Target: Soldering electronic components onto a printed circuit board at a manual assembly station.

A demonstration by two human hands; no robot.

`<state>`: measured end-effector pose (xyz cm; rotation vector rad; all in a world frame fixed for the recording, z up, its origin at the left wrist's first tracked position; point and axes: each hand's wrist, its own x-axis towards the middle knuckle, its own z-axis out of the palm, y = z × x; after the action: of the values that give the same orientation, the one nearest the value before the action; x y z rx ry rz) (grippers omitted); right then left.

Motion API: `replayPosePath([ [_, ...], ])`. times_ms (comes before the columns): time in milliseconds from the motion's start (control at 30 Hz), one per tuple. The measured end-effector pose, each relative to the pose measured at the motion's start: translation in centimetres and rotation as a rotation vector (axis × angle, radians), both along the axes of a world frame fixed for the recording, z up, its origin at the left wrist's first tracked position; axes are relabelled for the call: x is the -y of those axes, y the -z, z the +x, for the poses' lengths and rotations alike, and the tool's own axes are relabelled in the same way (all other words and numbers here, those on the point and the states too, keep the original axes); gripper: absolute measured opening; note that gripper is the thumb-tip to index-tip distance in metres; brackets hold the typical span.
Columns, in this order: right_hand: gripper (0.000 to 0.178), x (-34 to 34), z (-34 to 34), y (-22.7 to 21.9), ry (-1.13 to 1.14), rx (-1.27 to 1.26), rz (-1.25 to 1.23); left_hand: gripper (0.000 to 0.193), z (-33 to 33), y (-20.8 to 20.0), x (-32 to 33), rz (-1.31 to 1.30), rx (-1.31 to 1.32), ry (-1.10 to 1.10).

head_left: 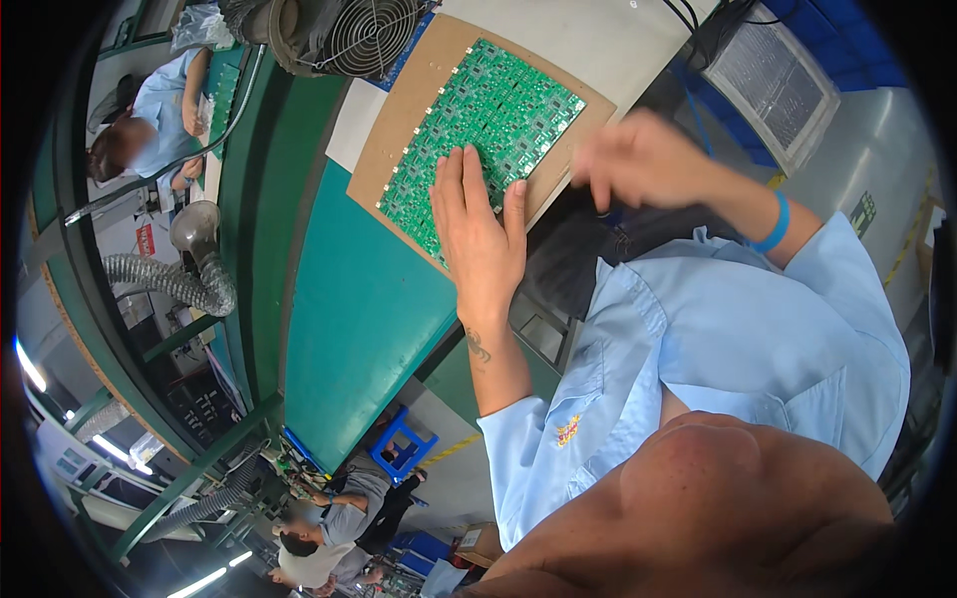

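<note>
My left hand (478, 234) lies flat, palm down and fingers together, on the near edge of a panel of green circuit boards (498, 105). The panel rests on a brown cardboard sheet (399, 130) on a teal-green bench top (359, 309). My right hand (638, 159) is raised to the right of the panel, over a dark object (573, 264). It is blurred, so I cannot make out whether it holds anything. A blue band (773, 224) sits on that wrist.
A round wire-guarded fan (369, 35) stands behind the cardboard. A grey ribbed hose with a funnel hood (194, 264) is at the left. One person in light blue (150, 110) works at the far left bench; others (329, 528) are below, near a blue stool (404, 448).
</note>
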<state>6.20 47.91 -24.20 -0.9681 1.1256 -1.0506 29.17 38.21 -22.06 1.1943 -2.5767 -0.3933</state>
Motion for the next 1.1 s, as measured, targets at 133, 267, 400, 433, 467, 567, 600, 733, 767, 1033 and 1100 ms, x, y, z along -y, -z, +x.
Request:
replayPosePath([
  [133, 0.031, 3.0, -3.8, 0.2, 0.524, 0.260, -0.259, 0.067, -0.1, -0.8, -0.3, -0.049, 0.056, 0.024],
  [267, 0.029, 3.6, -5.5, 0.7, 0.332, -0.295, -0.518, 0.069, 1.4, -1.0, -0.6, -0.102, 0.014, 0.057],
  [400, 0.028, 3.7, -7.0, 1.3, 0.123, -0.840, -0.772, 0.065, 5.2, -1.6, -0.9, -0.048, 0.010, 0.052],
  [433, 0.028, 3.8, -7.2, 1.2, 0.067, -0.972, -0.839, 0.064, 5.9, -1.6, -0.9, -0.034, 0.009, 0.049],
  [467, 0.028, 4.0, -7.1, 1.2, 0.055, -0.961, -0.848, 0.064, 6.5, -1.3, -1.0, -0.035, 0.013, 0.031],
  [567, 0.030, 4.0, -6.8, 0.9, 0.035, -0.931, -0.841, 0.056, 8.3, -0.3, -1.4, 0.018, -0.067, 0.016],
  [600, 0.030, 4.0, -6.7, 0.9, 0.028, -0.923, -0.837, 0.053, 8.6, -0.2, -1.5, 0.036, -0.095, 0.011],
  [733, 0.026, 4.0, -6.4, 1.1, 0.032, -0.986, -0.832, 0.043, 8.6, 0.3, -1.6, 0.050, -0.135, -0.037],
  [767, 0.025, 4.0, -6.4, 1.2, 0.036, -1.011, -0.829, 0.041, 8.6, 0.5, -1.6, 0.055, -0.150, -0.049],
  [1033, 0.023, 4.1, -6.7, 2.0, 0.043, -1.049, -0.802, 0.036, 8.7, 1.1, -1.0, 0.000, -0.163, -0.044],
  [1100, 0.023, 4.3, -6.6, 2.0, 0.037, -1.057, -0.788, 0.036, 8.8, 1.0, -1.0, -0.005, -0.164, -0.039],
])
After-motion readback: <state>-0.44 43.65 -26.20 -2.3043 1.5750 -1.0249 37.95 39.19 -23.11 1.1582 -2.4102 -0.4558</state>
